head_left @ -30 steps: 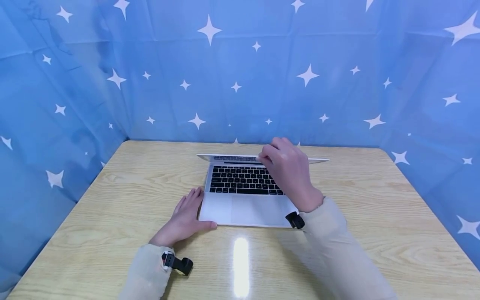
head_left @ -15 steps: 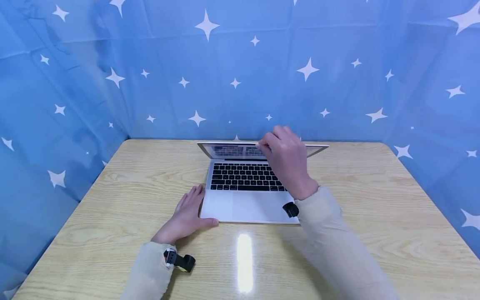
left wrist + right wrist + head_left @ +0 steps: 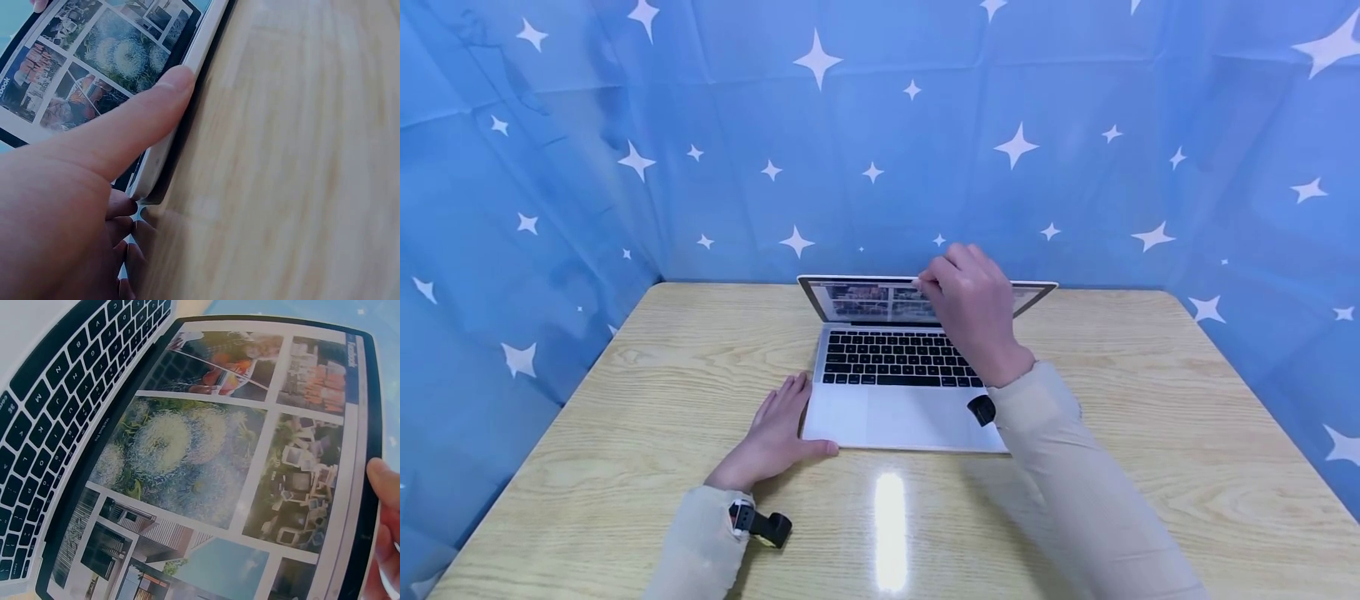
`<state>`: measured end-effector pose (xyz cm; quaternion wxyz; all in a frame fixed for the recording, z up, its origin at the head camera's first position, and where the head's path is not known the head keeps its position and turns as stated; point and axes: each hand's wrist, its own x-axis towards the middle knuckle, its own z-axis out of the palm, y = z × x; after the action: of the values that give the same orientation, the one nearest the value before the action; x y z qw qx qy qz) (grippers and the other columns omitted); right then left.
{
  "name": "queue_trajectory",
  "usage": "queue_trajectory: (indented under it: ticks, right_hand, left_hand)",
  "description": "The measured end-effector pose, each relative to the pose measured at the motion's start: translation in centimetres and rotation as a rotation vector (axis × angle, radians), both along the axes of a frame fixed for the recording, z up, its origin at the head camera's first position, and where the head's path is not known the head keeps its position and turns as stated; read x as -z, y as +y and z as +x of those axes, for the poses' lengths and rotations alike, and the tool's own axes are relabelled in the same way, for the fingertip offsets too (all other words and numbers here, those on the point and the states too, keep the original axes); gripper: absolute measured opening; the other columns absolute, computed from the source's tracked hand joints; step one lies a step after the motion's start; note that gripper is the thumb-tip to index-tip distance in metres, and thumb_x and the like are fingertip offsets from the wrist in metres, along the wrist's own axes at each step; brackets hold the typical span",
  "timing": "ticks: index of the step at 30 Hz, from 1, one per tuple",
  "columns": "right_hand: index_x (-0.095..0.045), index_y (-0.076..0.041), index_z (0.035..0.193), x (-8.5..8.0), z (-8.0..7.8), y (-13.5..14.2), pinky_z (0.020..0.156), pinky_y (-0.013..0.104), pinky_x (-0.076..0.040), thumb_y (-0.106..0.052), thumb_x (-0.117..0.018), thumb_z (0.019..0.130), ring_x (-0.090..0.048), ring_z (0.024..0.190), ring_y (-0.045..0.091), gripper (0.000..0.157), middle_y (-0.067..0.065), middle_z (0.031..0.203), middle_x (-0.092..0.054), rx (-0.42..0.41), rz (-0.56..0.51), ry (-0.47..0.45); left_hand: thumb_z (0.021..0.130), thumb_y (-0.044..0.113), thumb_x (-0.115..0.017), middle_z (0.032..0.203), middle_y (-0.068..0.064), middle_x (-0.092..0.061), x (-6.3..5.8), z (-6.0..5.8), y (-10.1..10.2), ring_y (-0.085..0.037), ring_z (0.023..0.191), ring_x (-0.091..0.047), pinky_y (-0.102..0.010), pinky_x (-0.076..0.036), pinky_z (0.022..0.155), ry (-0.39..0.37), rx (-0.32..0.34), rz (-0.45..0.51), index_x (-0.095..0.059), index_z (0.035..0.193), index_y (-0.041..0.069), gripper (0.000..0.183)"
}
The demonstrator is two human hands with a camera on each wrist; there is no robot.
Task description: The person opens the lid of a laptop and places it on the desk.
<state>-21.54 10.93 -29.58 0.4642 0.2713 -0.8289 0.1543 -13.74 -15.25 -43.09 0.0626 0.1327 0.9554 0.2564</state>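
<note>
A silver laptop (image 3: 917, 417) lies on the wooden table with its lid raised and its black keyboard (image 3: 880, 358) facing me. Its lit screen (image 3: 187, 444) carries a grid of photos in the right wrist view. My right hand (image 3: 976, 312) pinches the lid's top edge, thumb on the screen side and fingers behind. At the front left corner of the base, my left hand (image 3: 771, 437) rests with straight fingers along the left side. In the left wrist view its thumb (image 3: 137, 125) lies against the front edge.
The light wooden table (image 3: 647, 375) extends on both sides of the laptop. A blue curtain (image 3: 737, 125) with white stars hangs behind and at the sides. Each beige sleeve wears a black wrist camera, such as the left camera (image 3: 767, 527).
The laptop's lid has tilted up and back, with my right hand rising at its top edge, and more of the screen shows. My left hand has stayed at the corner.
</note>
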Motion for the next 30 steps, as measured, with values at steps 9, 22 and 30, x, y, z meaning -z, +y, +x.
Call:
queue_trajectory:
  ticks: [9,22,30]
  right_hand:
    - [-0.067,-0.007,0.07,-0.2,-0.4,-0.1,0.047,0.028,-0.038,-0.015,-0.073,0.074,-0.045,0.058,0.017,0.011,0.0,0.062,-0.047,-0.002,-0.031,-0.003]
    - [-0.068,-0.006,0.071,-0.4,-1.1,-0.2,0.048,0.028,-0.037,-0.016,-0.072,0.075,-0.043,0.058,0.017,0.012,0.0,0.062,-0.046,-0.004,-0.043,-0.013]
    - [-0.068,-0.005,0.073,-0.6,-1.5,-0.2,0.05,0.028,-0.039,-0.018,-0.071,0.077,-0.043,0.059,0.018,0.014,0.001,0.063,-0.047,0.018,-0.017,0.001]
  left_hand:
    - [0.067,0.066,-0.061,0.148,-0.014,-0.008,0.1,0.0,-0.1,-0.028,0.135,-0.001,-0.046,0.0,0.106,0.002,0.004,-0.002,-0.014,0.142,0.0,0.11]
    - [0.065,0.067,-0.06,0.148,-0.015,-0.009,0.2,0.0,-0.1,-0.028,0.135,-0.001,-0.046,0.0,0.106,0.005,0.0,-0.011,-0.015,0.141,0.0,0.111]
    - [0.065,0.068,-0.06,0.148,-0.014,-0.01,0.1,0.0,0.1,-0.028,0.135,-0.002,-0.046,-0.001,0.107,0.008,-0.007,-0.014,-0.016,0.141,0.001,0.111]
